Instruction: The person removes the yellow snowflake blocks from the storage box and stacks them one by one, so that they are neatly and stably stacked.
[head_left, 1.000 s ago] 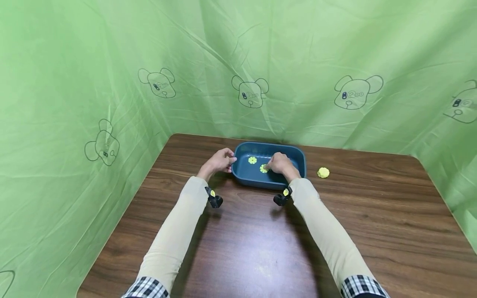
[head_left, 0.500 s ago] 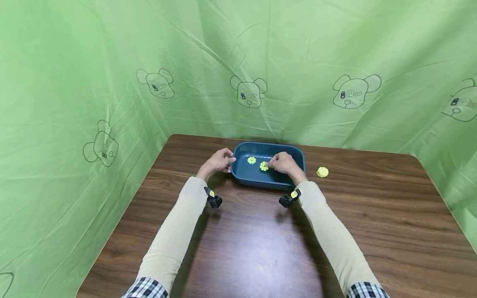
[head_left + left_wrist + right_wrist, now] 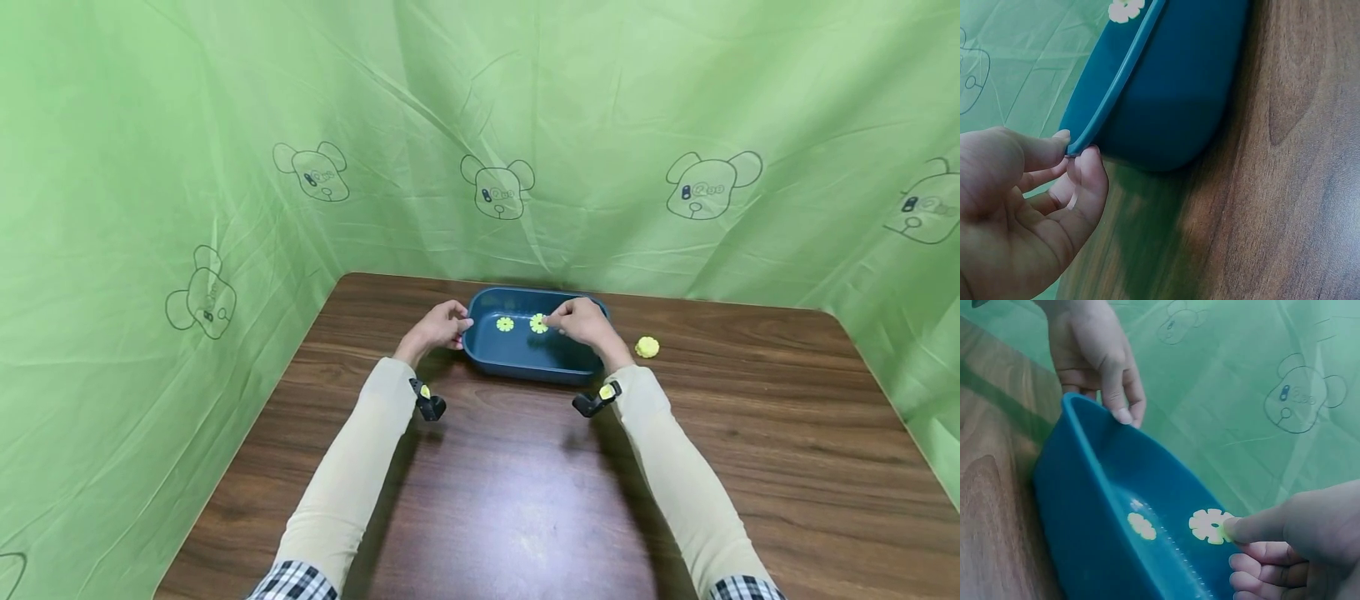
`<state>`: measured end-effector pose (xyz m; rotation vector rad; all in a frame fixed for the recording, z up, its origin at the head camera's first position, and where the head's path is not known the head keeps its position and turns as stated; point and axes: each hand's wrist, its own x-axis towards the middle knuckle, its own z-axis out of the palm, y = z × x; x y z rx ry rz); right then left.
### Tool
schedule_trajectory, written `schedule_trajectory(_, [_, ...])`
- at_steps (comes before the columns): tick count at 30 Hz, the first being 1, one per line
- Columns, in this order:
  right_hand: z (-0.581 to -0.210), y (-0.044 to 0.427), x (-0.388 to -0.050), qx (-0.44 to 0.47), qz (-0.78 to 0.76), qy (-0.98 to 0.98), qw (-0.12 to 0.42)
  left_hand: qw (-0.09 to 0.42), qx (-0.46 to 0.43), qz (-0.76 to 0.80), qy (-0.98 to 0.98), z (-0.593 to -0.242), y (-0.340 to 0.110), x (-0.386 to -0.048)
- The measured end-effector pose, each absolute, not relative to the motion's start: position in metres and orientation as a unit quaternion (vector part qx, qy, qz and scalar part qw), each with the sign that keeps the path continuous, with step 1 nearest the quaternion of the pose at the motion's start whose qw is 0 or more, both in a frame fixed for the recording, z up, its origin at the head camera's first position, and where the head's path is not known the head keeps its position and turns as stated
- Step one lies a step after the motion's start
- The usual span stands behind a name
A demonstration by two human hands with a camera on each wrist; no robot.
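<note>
A dark blue rectangular basin (image 3: 517,369) stands near the table's far edge. My left hand (image 3: 437,327) pinches its left rim between thumb and fingers, as the left wrist view shows closely. Over the basin, my right hand (image 3: 588,325) holds a yellow flower-shaped disc (image 3: 1209,526) by its edge between thumb and fingertips. This disc has slits between its petals and a small hole in its middle. A second yellow flower-shaped disc (image 3: 505,324) lies flat on the basin floor, left of the held one.
A yellow scalloped piece (image 3: 647,347), perhaps several discs stacked, sits on the brown wooden table (image 3: 750,392) right of the basin. Green sheeting (image 3: 585,108) with bear-like drawings hangs behind and left of the table. Black wrist cameras (image 3: 597,400) are strapped to both wrists.
From low in the basin, my right hand has risen with the flower-shaped disc and moved slightly right and farther away. My left hand stays on the rim.
</note>
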<state>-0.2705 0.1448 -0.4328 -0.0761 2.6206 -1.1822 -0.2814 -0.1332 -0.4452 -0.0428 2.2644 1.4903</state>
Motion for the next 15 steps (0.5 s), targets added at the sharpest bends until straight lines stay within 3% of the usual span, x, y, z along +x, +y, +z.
schedule_trajectory(15, [-0.421,0.176,-0.262,-0.035,-0.388,0.918,0.076,0.215,-0.013,0.538,0.815,-0.446,-0.133,-0.283])
